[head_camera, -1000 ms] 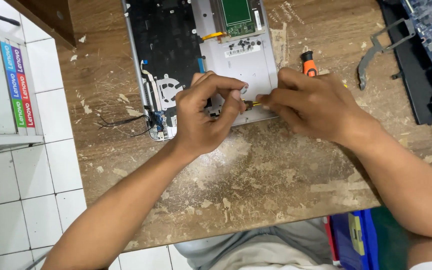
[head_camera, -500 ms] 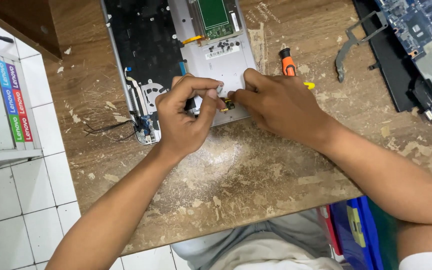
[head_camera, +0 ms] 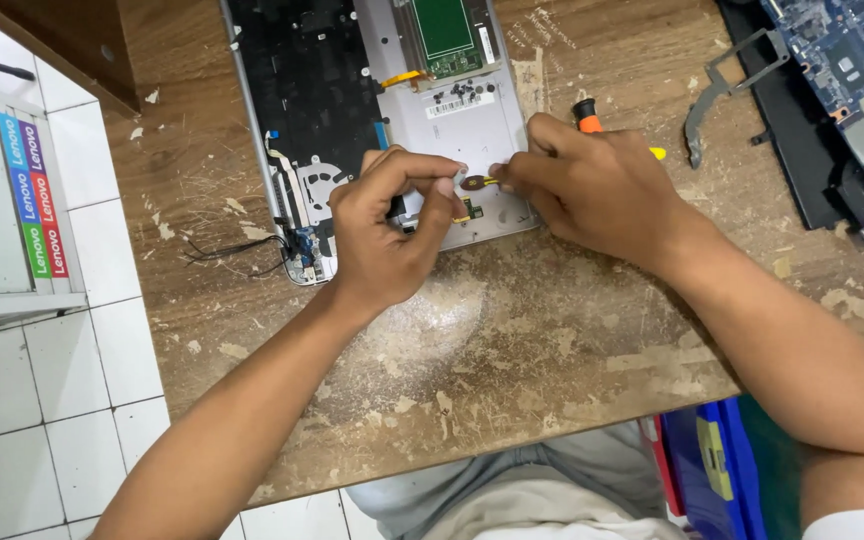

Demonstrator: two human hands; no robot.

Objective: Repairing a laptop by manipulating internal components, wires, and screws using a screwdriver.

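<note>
On the worn wooden table (head_camera: 512,330), w/ its scratched, flaking top, lies an opened laptop base (head_camera: 382,110), silver shell up, insides showing: black keyboard backing on the left half, a green circuit board (head_camera: 444,30) near the top, a round fan (head_camera: 314,190) at the lower left, some loose black wires (head_camera: 237,250) trailing off its corner onto the wood.

Both hands meet over the lower right part of that base. Left hand (head_camera: 387,225) is curled, thumb & forefinger pinched toward a small dark oval part (head_camera: 472,183) sitting just above the silver plate; fingertips touch or nearly touch it, can't tell which. Right hand (head_camera: 592,190) is closed around a small screwdriver (head_camera: 584,113): orange-and-black cap sticks out behind the knuckles, a yellow bit of the handle shows past the hand on the right side, and the thin tip end points at the same oval part. So the part sits between the two hands, right at the fingertips, over the base's lower edge.

Further right, well apart from the hands, a grey metal bracket (head_camera: 717,100) lies bare on the wood, beside a black tray (head_camera: 802,170) carrying a blue motherboard (head_camera: 852,60). Left of the table: white floor tiles (head_camera: 42,400) and a glass panel w/ a coloured striped sticker (head_camera: 32,190). Below the table edge, the person's grey clothing (head_camera: 512,500) and a blue box (head_camera: 712,470).
</note>
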